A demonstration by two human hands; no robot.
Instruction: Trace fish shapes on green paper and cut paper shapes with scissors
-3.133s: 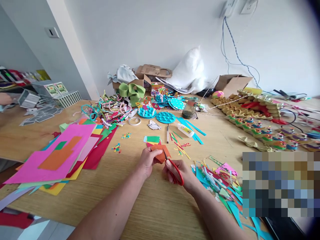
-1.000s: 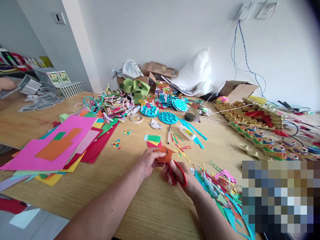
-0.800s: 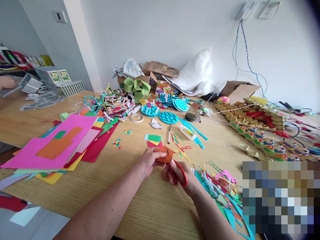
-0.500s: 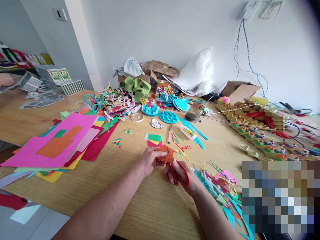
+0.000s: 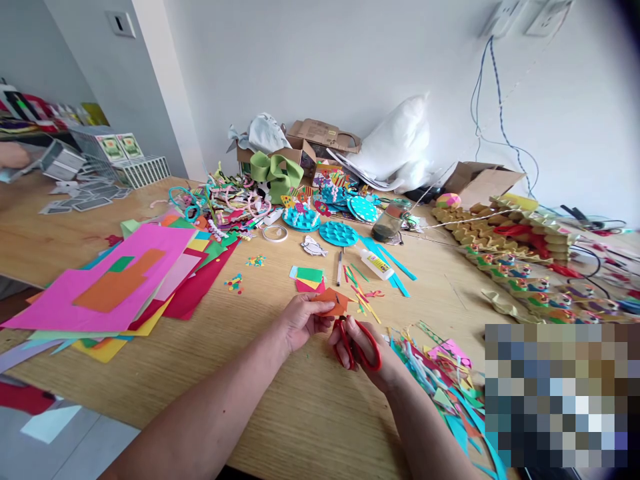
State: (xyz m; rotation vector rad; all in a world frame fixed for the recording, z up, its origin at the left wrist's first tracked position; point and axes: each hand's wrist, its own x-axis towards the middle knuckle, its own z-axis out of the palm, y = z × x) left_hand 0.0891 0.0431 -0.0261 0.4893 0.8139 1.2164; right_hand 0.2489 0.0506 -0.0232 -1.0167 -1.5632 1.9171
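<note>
Between thumb and fingers, my left hand (image 5: 303, 320) pinches a small piece of orange paper (image 5: 336, 301) with a dark line drawn on it. My right hand (image 5: 373, 353) grips red-handled scissors (image 5: 371, 347), fingers through the loops. The blades are largely hidden beneath the orange paper's lower edge. Just beyond the hands lie small green, yellow and red paper pieces (image 5: 309, 277), a pen (image 5: 339, 268) and a white glue bottle (image 5: 377, 265). Thin paper strips (image 5: 367, 303) are scattered to the right of the orange paper.
Stacked coloured sheets (image 5: 150, 257) lie at left, and paper scraps (image 5: 450, 387) at right. Blue discs (image 5: 339, 233), a fish cutout (image 5: 314, 246) and a tape roll (image 5: 275, 233) lie farther back. Egg trays (image 5: 505, 267) stand at right. Another person's hand (image 5: 14, 155) is at far left.
The orange paper has turned slightly in my left hand, and the scissors have shifted a little at its lower edge. Both hands keep their hold.
</note>
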